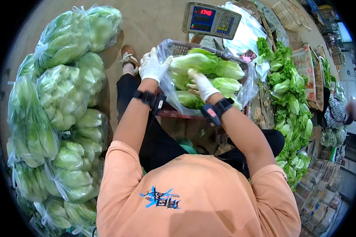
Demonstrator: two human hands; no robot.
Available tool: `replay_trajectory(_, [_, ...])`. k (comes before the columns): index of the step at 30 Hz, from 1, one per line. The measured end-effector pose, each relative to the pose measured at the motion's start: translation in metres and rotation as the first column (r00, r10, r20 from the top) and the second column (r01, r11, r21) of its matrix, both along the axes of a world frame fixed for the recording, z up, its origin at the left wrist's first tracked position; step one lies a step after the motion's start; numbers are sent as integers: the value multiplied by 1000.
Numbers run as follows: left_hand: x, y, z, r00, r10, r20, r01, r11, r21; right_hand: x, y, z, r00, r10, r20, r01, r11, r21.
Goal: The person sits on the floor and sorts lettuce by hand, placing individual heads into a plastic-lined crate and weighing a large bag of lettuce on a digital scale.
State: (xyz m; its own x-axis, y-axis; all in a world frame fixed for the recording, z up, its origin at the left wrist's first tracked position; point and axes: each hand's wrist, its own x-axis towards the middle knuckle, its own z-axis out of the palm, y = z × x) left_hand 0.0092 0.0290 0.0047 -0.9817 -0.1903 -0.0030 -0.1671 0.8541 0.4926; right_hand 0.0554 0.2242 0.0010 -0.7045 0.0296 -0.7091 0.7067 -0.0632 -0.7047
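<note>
A dark red plastic crate [181, 114] lined with a clear plastic bag [166, 86] stands before me with several heads of leafy lettuce [195, 62] lying in it. My left hand [155, 65], in a white glove, is at the crate's left edge on the bag's rim; whether its fingers pinch the film is unclear. Over the lettuce in the middle is my right hand [202, 84], also gloved, with fingers spread and touching or just above the leaves. Behind the crate rises a digital scale display [212, 20] with lit red digits.
Tied clear bags of lettuce [62, 94] are piled along the left. Loose lettuce [292, 109] forms a long heap on the right. A phone [248, 55] lies by the crate's back right corner, near white plastic sheeting [246, 28]. Another person [338, 109] is at the far right.
</note>
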Motion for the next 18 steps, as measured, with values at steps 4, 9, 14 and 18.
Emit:
replay_trajectory(4, [-47, -26, -69, 898, 142, 416, -244, 949, 202, -25, -29, 10, 642, 754, -138, -252, 377, 891])
replay_trajectory(9, [-63, -15, -91, 968, 182, 172, -238, 885, 401, -68, -12, -14, 318, 925, 207, -66, -196, 978])
replay_trajectory(14, [-87, -37, -89, 946, 244, 212, -275, 263, 925, -112, 9, -34, 238, 947, 215, -116, -193, 974])
replay_trajectory(18, [-90, -54, -67, 847, -24, 530, -512, -304, 804, -91, 3, -35, 300, 951, 75, -89, -51, 995])
